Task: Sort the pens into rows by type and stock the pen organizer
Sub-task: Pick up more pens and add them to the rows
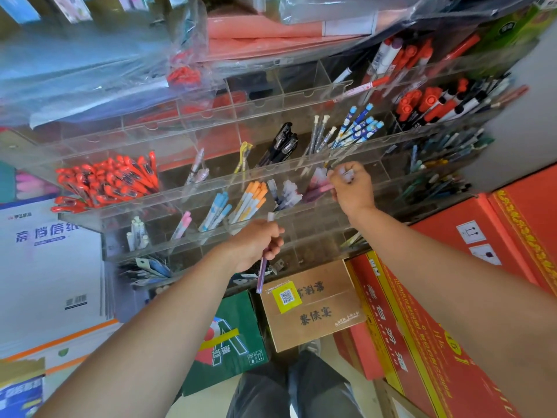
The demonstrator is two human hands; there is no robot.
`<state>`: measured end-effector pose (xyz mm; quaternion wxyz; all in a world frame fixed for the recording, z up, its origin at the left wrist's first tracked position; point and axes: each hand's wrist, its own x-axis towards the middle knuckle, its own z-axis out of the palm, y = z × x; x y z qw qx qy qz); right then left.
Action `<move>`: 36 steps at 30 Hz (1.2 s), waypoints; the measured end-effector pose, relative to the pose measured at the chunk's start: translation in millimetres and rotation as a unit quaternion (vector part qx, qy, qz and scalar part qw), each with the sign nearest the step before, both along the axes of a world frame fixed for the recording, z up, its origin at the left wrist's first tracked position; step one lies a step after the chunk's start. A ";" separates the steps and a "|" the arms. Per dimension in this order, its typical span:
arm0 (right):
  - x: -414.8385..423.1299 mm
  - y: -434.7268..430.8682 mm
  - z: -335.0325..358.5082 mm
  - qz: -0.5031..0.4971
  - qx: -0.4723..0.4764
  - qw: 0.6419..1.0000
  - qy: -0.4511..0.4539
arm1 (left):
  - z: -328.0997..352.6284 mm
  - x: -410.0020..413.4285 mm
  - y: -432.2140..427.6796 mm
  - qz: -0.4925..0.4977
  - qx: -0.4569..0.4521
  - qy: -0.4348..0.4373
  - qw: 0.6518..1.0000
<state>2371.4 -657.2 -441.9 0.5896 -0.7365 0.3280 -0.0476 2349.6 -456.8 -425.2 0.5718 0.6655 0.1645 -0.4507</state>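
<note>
A clear acrylic pen organizer with tiered rows of compartments fills the middle of the view. My left hand grips a purple pen upright in front of the lower rows. My right hand is raised at a middle-row compartment, holding pale capped pens beside a bunch of pink pens. Other compartments hold red pens, orange-capped pens, blue-capped pens, black pens and blue patterned pens.
Red markers and dark pens fill the right compartments. Cardboard boxes stand below: a brown box, a green box, red boxes at right, white boxes at left. Plastic-wrapped stock hangs overhead.
</note>
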 end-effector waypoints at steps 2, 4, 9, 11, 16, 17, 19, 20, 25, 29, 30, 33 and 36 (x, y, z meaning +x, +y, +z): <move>0.5 6.7 -3.0 0.034 -0.001 0.999 0.024 | -3.1 0.4 0.3 -0.003 0.013 -0.013 1.000; -1.2 8.2 -7.2 0.059 -0.011 0.997 0.038 | -3.1 1.1 1.8 -0.011 0.007 -0.018 1.000; -6.8 1.3 -7.3 0.037 -0.053 0.998 0.021 | -4.3 5.1 1.0 -0.083 -0.008 -0.052 0.995; -8.0 -3.2 -9.3 0.017 -0.062 0.998 0.021 | -7.0 6.9 -5.2 -0.084 -0.001 -0.068 0.994; -12.4 -11.6 -18.9 0.076 -0.006 0.995 0.066 | -5.0 7.7 -18.1 -0.103 0.006 -0.103 0.989; -14.0 -11.7 -17.7 0.087 0.000 0.995 0.058 | -4.3 7.9 -19.9 -0.108 -0.001 -0.106 0.988; -16.1 -13.0 -18.2 0.074 -0.027 0.996 0.030 | -3.9 8.7 -22.3 -0.121 -0.004 -0.115 0.986; -17.9 -13.9 -16.6 0.059 -0.054 0.997 0.016 | -4.0 9.1 -23.4 -0.126 -0.002 -0.121 0.985; -31.5 -9.9 5.7 0.134 0.020 0.991 -0.020 | -2.6 7.9 -34.3 -0.137 0.004 -0.171 0.976; -36.6 -6.2 10.0 0.216 0.146 0.965 0.020 | -3.6 7.7 -42.2 -0.138 -0.020 -0.183 0.973; -35.3 -7.3 11.5 0.208 0.157 0.965 0.021 | -4.0 8.0 -42.7 -0.138 -0.018 -0.184 0.973; -28.4 -14.7 17.7 0.154 0.148 0.977 -0.004 | -4.2 9.6 -42.6 -0.131 -0.004 -0.192 0.973; -16.7 -25.6 23.0 0.048 0.103 0.992 -0.058 | -9.3 12.5 -37.6 -0.151 0.035 -0.227 0.961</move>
